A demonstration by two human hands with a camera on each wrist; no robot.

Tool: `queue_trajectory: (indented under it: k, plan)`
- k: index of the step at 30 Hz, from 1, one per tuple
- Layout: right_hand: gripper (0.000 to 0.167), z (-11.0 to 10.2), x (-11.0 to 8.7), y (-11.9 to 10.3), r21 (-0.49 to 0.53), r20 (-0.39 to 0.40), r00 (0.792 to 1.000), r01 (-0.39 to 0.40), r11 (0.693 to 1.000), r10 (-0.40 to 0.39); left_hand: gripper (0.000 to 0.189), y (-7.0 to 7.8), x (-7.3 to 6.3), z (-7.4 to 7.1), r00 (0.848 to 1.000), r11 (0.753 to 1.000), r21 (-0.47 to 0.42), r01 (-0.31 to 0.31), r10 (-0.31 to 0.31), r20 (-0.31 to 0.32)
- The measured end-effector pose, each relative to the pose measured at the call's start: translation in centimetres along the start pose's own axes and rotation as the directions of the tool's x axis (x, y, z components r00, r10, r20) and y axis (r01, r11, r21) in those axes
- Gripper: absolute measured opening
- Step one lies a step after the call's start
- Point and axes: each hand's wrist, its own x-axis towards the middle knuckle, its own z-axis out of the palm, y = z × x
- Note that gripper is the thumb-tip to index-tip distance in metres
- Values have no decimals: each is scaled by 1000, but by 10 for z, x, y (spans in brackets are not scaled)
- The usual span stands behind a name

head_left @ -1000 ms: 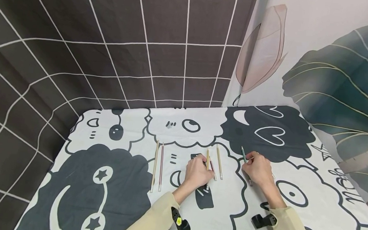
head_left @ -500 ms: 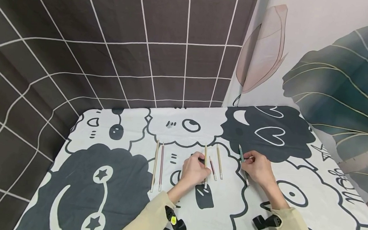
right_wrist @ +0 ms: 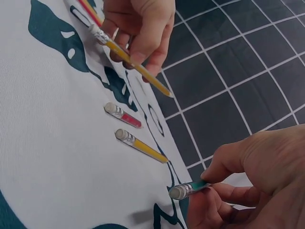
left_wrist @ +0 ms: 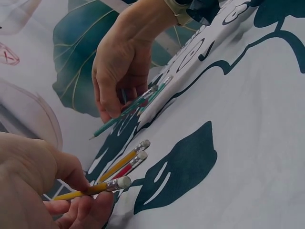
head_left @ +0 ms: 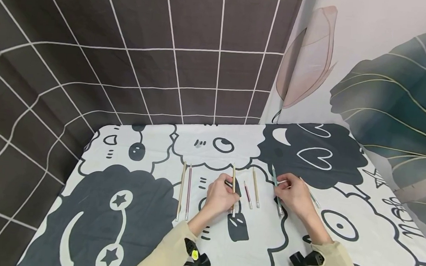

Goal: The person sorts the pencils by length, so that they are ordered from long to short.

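In the head view my left hand [head_left: 219, 196] pinches a yellow pencil [head_left: 234, 173], its metal-banded eraser end toward me. My right hand [head_left: 297, 195] pinches a green pencil [head_left: 274, 175] with its tip pointing away. Between the hands lie a short red pencil [head_left: 248, 194] and a yellow pencil [head_left: 256, 188]. Left of my left hand, another yellow pencil [head_left: 181, 190] and a long red pencil [head_left: 188, 193] lie side by side. Beyond my right hand, a second green pencil [head_left: 314, 198] is partly hidden. The right wrist view shows the held green pencil's eraser [right_wrist: 179, 192] close up.
A black-and-white cartoon-printed cloth [head_left: 226, 259] covers the table. Behind it hangs a dark grid-patterned curtain [head_left: 195, 70], and a leaf-printed curtain [head_left: 382, 99] hangs at the right. Both wrists carry small black cameras.
My left hand has moved left with the yellow pencil, away from the short red one. My right hand has also shifted slightly left with the green pencil, uncovering more of the second green pencil.
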Motion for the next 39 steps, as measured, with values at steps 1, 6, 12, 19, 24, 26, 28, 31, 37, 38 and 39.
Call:
queue_trajectory:
  k: [1, 6, 12, 19, 24, 26, 28, 31, 37, 38, 39]
  plan:
    - [25, 1, 0, -1, 1, -3, 1000, 1, 1000, -1, 41, 0, 0, -1, 1000, 1000, 1, 0, 0, -2]
    - [27, 3, 0, -5, 40, 2, 1000, 11, 999, -11, 43, -2, -1, -8, 1000, 1000, -20, 3, -3, -6]
    - [26, 4, 0, -9, 107, 22, 999, 32, 994, -35, 43, -7, -2, -16, 1000, 997, -76, 12, -11, 8]
    - [28, 10, 0, -17, 174, 67, 997, 13, 985, -25, 45, -9, -3, -24, 999, 996, -83, 36, -34, 21]
    - [28, 16, -1, -23, 195, 81, 997, -11, 981, -5, 46, -11, -4, -29, 999, 997, -74, 34, -33, 10]
    - [27, 19, 0, -25, 198, 80, 997, -11, 980, -5, 46, -12, -4, -31, 1000, 997, -66, 26, -26, 1]
    - [26, 22, 0, -27, 190, 80, 997, -7, 982, -8, 47, -14, -4, -33, 1000, 999, -47, 16, -16, -8]
    - [26, 26, 0, -30, 189, 86, 996, -1, 982, -16, 47, -16, -4, -35, 1000, 1000, -19, 11, -12, -20]
    - [27, 32, 0, -33, 194, 96, 995, 12, 981, -31, 46, -19, -4, -44, 999, 999, 39, 5, -3, -35]
    - [27, 33, 0, -34, 190, 96, 995, 13, 982, -32, 46, -20, -4, -46, 999, 999, 43, 4, -3, -38]
    - [27, 34, 0, -34, 188, 97, 995, 13, 982, -31, 46, -20, -4, -48, 999, 999, 47, 7, -5, -40]
